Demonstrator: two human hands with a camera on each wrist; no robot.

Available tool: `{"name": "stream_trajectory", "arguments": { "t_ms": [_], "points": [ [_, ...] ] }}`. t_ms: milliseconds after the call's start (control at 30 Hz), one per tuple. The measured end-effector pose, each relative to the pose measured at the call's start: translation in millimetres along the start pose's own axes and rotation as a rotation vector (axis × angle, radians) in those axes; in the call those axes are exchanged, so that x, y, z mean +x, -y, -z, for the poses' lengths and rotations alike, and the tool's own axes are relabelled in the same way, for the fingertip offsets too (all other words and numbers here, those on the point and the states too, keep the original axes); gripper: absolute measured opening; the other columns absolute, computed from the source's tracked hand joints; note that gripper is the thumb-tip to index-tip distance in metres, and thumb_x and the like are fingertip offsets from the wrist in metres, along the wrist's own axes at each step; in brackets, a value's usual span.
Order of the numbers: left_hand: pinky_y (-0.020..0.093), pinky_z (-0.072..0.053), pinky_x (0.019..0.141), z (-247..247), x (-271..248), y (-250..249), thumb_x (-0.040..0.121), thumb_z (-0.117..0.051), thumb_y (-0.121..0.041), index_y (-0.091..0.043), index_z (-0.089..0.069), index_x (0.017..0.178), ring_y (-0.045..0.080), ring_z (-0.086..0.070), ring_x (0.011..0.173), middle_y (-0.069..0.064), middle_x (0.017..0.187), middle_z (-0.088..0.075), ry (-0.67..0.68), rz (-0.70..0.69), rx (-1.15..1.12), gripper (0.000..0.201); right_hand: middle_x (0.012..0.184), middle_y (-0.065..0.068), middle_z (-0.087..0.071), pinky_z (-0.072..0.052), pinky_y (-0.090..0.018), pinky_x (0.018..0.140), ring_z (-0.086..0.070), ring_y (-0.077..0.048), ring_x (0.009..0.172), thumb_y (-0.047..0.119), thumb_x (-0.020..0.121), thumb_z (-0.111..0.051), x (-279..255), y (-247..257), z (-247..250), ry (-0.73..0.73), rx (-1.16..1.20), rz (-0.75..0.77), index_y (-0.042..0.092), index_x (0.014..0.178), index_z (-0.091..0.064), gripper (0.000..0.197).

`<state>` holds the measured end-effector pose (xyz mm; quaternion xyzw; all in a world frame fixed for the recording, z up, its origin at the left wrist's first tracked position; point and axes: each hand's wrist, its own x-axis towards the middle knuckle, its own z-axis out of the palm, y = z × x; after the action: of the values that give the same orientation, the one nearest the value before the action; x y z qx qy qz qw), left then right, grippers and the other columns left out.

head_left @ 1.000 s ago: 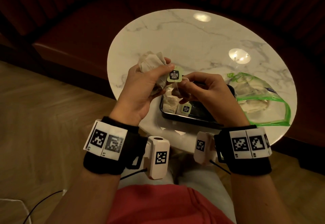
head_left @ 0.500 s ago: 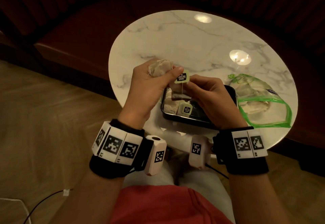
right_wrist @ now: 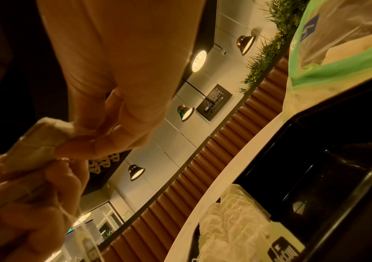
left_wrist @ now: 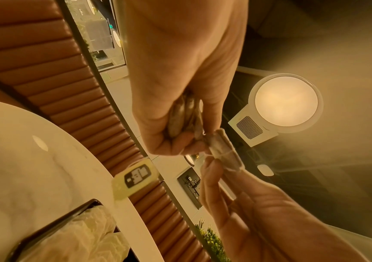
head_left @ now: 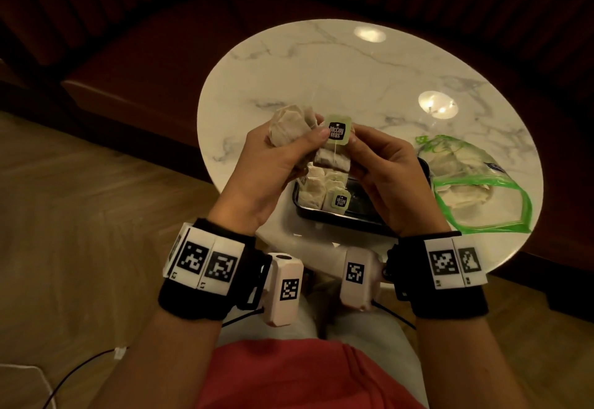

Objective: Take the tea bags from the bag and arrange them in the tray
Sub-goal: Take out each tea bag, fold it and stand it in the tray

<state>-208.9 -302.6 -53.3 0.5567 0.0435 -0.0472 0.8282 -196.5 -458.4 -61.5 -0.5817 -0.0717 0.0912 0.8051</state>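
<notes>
The counter (head_left: 321,65) was seen as polished white marble with grey veins, so glossy that lamps were mirrored in it. The tray (head_left: 340,216) looked like black glossy plastic or lacquer; which one could not be told. The tea bags (head_left: 289,126) were made of thin, matt, crinkled filter paper, and a smooth printed paper tag (head_left: 338,129) was hung on a fine thread. The bag (head_left: 482,183) was of clear, shiny, wrinkled plastic with a green edge. The floor (head_left: 80,216) was of matt wood.

Dim warm room, ceiling-lamp glare spots on the glossy round white marble table (head_left: 369,81), glowing round ceiling lamp (left_wrist: 286,102) flaring hazily in the left wrist view, wrist views amber, soft, edge-warped
</notes>
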Motion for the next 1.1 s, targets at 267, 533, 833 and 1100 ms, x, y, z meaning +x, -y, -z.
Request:
{"name": "stream_trajectory", "arguments": {
  "t_ms": [267,533,833,1100],
  "points": [
    [0.028,-0.056,0.071,4.4,4.2,4.7,0.085,-0.067,0.004,-0.002,-0.064,0.101,0.024,-0.067,0.087,0.018,0.096,-0.067,0.025,-0.116,0.063,0.018,0.094,-0.01,-0.066,-0.056,-0.025,0.061,-0.064,-0.015,0.069,0.02,0.094,-0.057,-0.4,8.7,3.4,-0.111,-0.132,0.025,0.013,0.106,-0.063,0.015],
    [0.02,-0.051,0.065,4.7,3.4,15.0,0.082,-0.072,-0.002,0.001,-0.063,0.103,0.017,-0.069,0.075,0.011,0.083,-0.07,0.11,-0.126,0.122,0.023,0.091,-0.004,-0.073,-0.055,-0.025,0.065,-0.069,-0.016,0.079,0.014,0.092,-0.063,-1.3,7.9,6.6,-0.144,-0.32,0.1,0.009,0.098,-0.07,0.01],
    [0.035,-0.057,0.081,10.5,6.3,33.8,0.077,-0.074,0.001,-0.008,-0.066,0.096,0.022,-0.069,0.088,0.009,0.09,-0.071,0.168,-0.056,0.177,0.023,0.087,-0.002,-0.073,-0.054,-0.022,0.063,-0.068,-0.015,0.078,0.017,0.093,-0.062,-0.1,0.8,12.6,-0.175,-0.317,-0.004,0.012,0.096,-0.07,0.009],
    [0.024,-0.055,0.064,14.2,11.4,40.2,0.084,-0.073,-0.015,-0.012,-0.068,0.086,0.011,-0.064,0.071,0.001,0.076,-0.069,-0.028,0.008,0.16,0.006,0.089,-0.005,-0.073,-0.055,-0.043,0.078,-0.068,-0.026,0.082,0.019,0.091,-0.065,1.7,-4.8,31.1,-0.218,-0.269,-0.037,0.015,0.096,-0.069,0.008]
  ]
}}
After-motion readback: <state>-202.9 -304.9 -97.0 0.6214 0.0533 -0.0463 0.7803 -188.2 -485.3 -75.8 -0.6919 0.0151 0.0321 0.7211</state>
